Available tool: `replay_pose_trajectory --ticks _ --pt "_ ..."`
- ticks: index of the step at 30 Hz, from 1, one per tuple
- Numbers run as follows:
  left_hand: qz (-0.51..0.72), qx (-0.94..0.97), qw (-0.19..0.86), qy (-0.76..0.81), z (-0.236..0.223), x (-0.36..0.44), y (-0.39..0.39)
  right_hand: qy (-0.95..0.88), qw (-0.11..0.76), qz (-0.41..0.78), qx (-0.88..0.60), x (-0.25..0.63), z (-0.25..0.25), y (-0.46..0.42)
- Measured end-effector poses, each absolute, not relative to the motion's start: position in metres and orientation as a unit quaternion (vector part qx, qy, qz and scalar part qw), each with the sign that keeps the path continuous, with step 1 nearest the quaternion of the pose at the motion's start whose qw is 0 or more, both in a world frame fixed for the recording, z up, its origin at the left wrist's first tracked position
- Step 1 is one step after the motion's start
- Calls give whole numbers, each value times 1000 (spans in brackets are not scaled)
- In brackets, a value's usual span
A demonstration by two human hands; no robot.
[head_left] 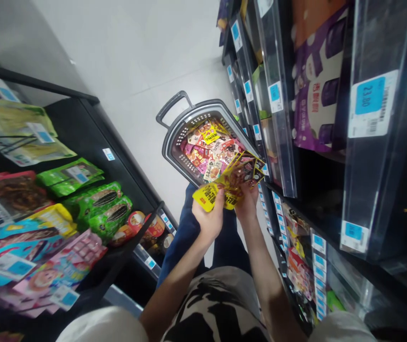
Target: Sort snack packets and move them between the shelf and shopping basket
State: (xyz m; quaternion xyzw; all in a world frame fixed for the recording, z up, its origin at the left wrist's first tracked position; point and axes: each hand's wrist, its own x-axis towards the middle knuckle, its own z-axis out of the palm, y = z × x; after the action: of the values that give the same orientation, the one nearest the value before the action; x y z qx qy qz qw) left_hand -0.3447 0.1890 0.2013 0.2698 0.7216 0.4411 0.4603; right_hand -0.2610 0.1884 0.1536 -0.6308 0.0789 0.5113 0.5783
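Head view: left hand (pixel 208 216) closed on yellow end of packet bundle (pixel 239 178); right hand (pixel 247 204) gripped bundle's other side. Bundle hung fanned over basket (pixel 181 148) near edge, probably pinched both sides so loose packets stayed together. More packets (pixel 207 152) lay heaped inside basket, walls likely keeping them from spilling. Couldn't tell what basket rested on. Pale, smooth floor (pixel 125 47) stretched beyond basket; dark snack rack (pixel 78 114) stood left of it, price-tagged shelves (pixel 367 190) right, aisle narrow.
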Motion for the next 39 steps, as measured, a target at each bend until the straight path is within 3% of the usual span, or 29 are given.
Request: replay_pose_trajectory --ticks 6,11,17,21,25,30,34,39 --pt "348 434 451 698 203 -365 193 92 588 502 -627 -254 158 188" --pt "194 644 434 599 214 -381 204 124 584 500 -627 -251 157 186" --pt "32 700 378 605 215 -371 208 92 616 530 -576 -248 167 190" --pt "13 736 351 578 208 -360 204 46 582 500 -640 -241 164 187" --pt "69 785 349 507 197 -359 211 13 532 468 -705 -230 155 184" --pt "79 747 404 522 122 -384 275 108 515 485 -698 -213 138 168" --pt "-117 742 324 575 14 -415 355 176 484 490 -703 -206 113 143" --pt "-287 720 319 545 -85 -435 409 195 463 511 -697 -214 86 126"
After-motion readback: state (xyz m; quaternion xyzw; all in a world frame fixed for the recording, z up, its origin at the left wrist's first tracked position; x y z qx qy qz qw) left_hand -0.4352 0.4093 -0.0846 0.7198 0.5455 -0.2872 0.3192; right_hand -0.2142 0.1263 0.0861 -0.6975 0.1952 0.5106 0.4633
